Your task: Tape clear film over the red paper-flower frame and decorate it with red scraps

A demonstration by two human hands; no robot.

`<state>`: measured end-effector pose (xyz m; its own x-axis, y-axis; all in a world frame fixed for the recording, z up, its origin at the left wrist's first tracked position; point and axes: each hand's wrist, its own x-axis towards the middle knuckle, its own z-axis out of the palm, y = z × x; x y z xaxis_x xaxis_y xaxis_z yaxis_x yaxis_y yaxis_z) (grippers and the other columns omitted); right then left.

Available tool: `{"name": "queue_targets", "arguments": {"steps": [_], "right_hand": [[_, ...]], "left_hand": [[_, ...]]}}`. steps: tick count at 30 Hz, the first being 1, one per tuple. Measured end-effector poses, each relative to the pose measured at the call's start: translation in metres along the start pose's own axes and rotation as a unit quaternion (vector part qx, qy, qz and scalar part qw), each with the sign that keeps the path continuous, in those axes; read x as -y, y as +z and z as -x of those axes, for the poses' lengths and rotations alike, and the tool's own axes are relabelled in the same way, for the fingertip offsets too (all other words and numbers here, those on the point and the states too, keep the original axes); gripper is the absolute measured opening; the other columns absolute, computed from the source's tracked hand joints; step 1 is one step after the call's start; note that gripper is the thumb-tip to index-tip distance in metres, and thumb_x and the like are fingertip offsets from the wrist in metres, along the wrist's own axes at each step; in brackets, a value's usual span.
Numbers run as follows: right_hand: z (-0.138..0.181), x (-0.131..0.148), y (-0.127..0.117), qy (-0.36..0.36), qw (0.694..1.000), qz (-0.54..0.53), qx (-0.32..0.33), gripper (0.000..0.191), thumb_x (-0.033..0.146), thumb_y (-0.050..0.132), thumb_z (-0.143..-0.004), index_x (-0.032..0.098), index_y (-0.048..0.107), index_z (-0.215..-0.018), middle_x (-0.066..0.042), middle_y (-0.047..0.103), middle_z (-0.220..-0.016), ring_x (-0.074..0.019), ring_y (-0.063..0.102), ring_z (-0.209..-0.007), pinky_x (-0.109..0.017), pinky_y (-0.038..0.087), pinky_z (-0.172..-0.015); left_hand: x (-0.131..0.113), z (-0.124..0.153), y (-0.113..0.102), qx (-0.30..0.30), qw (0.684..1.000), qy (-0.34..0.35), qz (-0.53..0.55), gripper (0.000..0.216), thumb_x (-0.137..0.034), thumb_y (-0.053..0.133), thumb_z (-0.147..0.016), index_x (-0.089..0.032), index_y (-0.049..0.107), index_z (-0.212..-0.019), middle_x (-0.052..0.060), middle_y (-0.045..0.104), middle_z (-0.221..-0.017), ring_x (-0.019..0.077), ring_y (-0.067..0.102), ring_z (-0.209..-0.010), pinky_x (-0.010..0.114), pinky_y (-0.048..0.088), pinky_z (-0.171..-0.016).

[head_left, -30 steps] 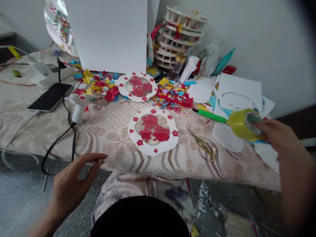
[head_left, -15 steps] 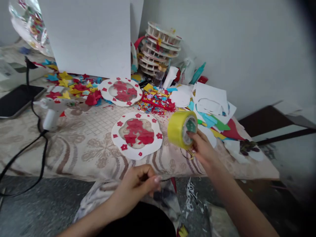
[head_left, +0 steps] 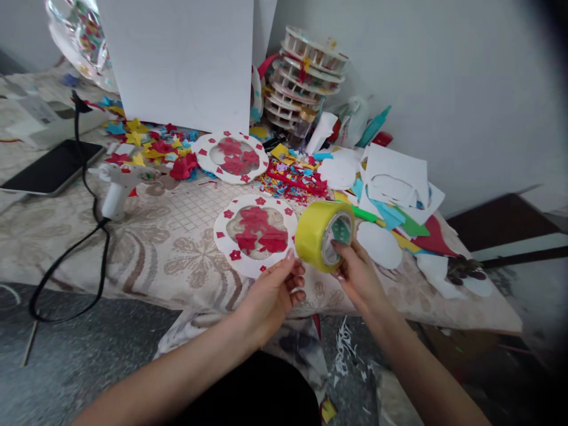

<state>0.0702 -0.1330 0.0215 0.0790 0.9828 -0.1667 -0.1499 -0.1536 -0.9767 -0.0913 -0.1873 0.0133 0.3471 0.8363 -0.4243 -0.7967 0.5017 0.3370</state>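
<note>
My right hand grips a wide roll of yellow-tinted clear tape, fingers hooked into its core, holding it above the table's front edge. My left hand sits just left of the roll with fingers curled; its fingertips reach the roll's lower left side. Right behind the hands lies a white scalloped paper ring decorated with red flowers. A second ring of the same kind lies farther back.
A white glue gun with a black cord lies at left, near a dark phone. Coloured paper scraps, white cut-out sheets, a stack of white round frames and a large white board fill the back. A patterned cloth covers the table.
My right hand carried the tape roll from the right side to the middle front. My left hand rose from my lap to meet the roll. The view shifted slightly.
</note>
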Motion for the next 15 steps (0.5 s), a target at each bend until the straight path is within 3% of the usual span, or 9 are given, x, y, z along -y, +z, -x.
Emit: {"name": "queue_targets", "arguments": {"steps": [10,13,15], "right_hand": [[0.007,-0.003,0.0,-0.035,0.999,0.034,-0.003,0.023,0.031,0.07,-0.071,0.025,0.053,-0.085,0.008,0.047,-0.06,-0.0062,0.033,-0.041,-0.019,0.023,-0.034],[0.009,0.007,-0.003,-0.12,0.987,0.105,-0.014,0.026,0.033,0.069,-0.072,0.026,0.054,-0.092,0.004,0.054,-0.072,-0.0092,0.045,-0.05,-0.021,0.034,-0.04],[0.008,0.02,-0.004,-0.206,0.962,0.177,-0.026,0.031,0.034,0.069,-0.072,0.026,0.055,-0.098,0.0,0.06,-0.086,-0.0147,0.056,-0.065,-0.027,0.046,-0.051]], "left_hand": [[0.0,0.003,-0.005,-0.008,0.999,0.037,-0.008,0.021,-0.024,0.076,-0.069,-0.015,0.057,-0.067,-0.003,0.052,-0.066,0.0067,0.049,-0.063,0.019,0.04,-0.061],[-0.015,0.008,-0.004,-0.014,0.996,0.052,-0.065,0.021,-0.023,0.073,-0.068,-0.015,0.055,-0.062,-0.003,0.053,-0.062,0.0072,0.048,-0.061,0.02,0.039,-0.062],[-0.033,0.013,0.0,-0.024,0.988,0.079,-0.129,0.021,-0.022,0.071,-0.067,-0.015,0.053,-0.059,-0.002,0.052,-0.059,0.0076,0.047,-0.058,0.021,0.038,-0.06]]}}
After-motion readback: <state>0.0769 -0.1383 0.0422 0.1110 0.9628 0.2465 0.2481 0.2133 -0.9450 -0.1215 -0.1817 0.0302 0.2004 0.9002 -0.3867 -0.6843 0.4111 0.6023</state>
